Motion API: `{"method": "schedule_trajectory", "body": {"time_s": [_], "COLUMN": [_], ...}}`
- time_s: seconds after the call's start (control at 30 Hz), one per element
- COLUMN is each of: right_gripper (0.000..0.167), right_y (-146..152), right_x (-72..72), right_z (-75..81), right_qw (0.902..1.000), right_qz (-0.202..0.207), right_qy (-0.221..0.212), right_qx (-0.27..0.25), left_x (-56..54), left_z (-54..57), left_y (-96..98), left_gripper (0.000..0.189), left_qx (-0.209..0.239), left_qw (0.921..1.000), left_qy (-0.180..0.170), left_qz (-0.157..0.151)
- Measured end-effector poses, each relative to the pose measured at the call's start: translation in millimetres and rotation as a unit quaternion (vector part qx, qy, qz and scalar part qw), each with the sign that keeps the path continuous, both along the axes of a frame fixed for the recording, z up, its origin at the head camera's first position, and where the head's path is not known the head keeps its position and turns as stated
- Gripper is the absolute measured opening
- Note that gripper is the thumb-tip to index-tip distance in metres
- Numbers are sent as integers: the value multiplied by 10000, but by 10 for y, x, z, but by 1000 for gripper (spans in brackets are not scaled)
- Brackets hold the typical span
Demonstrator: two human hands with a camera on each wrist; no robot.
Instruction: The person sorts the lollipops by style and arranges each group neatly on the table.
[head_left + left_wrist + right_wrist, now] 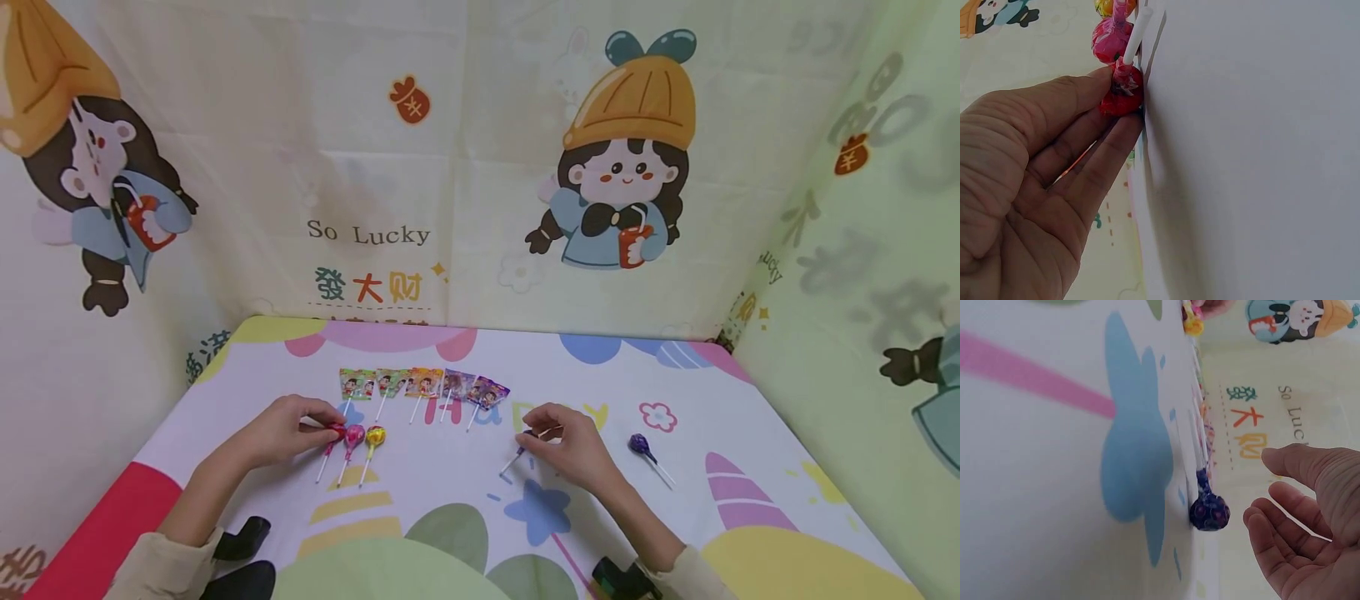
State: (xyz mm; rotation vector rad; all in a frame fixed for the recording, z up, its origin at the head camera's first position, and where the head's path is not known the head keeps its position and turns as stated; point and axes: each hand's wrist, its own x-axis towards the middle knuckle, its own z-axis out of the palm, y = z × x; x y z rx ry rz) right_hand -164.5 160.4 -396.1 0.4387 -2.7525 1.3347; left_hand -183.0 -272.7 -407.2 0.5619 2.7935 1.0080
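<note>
Head view: bench (450, 467) register

I log left hand (288, 433), grip pinching red lollipop (1124, 100); pink lollipop (354, 437) adjacent, three o'clock. Right hand (570, 446), grip apart; purple lollipop (1210, 511) just beside it, nine o'clock; second purple lollipop (640, 445) well apart, three o'clock from that hand.

I log a red lollipop (1124, 101), a pink lollipop (354, 435) and a yellow lollipop (376, 436). Inner purple lollipop (1209, 512): dark, with pinkish spots. Outer purple lollipop (639, 444): equally dark. Sticks (1138, 36): white. Left to right, I read two green packets (357, 384), one orange packet (424, 382), two purple packets (488, 392). Tablecloth (427, 467): white, patterned with coloured shapes, including a blue star (537, 510). Backdrop (483, 192): cream, cartoon figures (630, 167) in orange hats. My sleeves (168, 567): beige.
</note>
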Motion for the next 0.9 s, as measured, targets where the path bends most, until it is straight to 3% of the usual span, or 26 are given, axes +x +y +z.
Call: {"method": "schedule_trajectory", "body": {"time_s": [0.23, 0.7, 0.9], "right_gripper": [21, 21, 19], "right_y": [68, 98, 85], "right_x": [-36, -87, -111], "right_z": [-73, -141, -191], "right_qw": [9996, 9984, 9986], "right_qz": [-247, -137, -136], "right_qy": [-28, -470, -402], "right_qx": [125, 273, 301], "left_x": [4, 3, -6], "left_z": [-2, -1, -3], "left_y": [-4, 2, 0], "left_gripper": [20, 19, 19], "left_qx": [-3, 23, -9], "left_qw": [10000, 10000, 10000], "left_qy": [1, 17, 57], "left_qz": [-5, -3, -33]}}
